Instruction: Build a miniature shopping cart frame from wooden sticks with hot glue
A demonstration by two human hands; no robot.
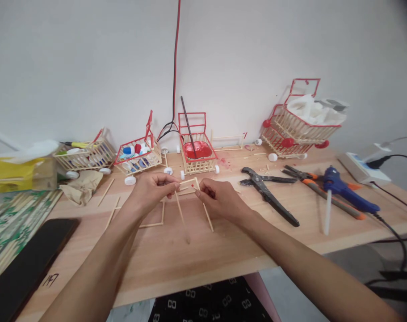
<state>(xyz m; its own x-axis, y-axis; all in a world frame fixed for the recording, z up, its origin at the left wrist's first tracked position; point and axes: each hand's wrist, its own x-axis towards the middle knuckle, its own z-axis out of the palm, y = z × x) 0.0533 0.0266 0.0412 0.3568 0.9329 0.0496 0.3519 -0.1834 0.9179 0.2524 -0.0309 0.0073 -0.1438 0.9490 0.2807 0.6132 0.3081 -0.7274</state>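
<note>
The frame (207,217) is up in the middle of the scene, over the table (237,255), on the near side of the paint cart (199,167). To do this well, I think the hands should hold it softly, close to the corners, and pull the same on both sides. The thin sticks look easy to snap or twist, so the two long ones should stay in line.

The left hand (158,188) has its thumb and first finger pinched on the left corner. The right hand (216,199) pinches the right stick just below its corner; its other fingers curl in. Both arms reach in from the near side, one from each side, and the hands face each other. The low end of the left stick is blurry.
</note>
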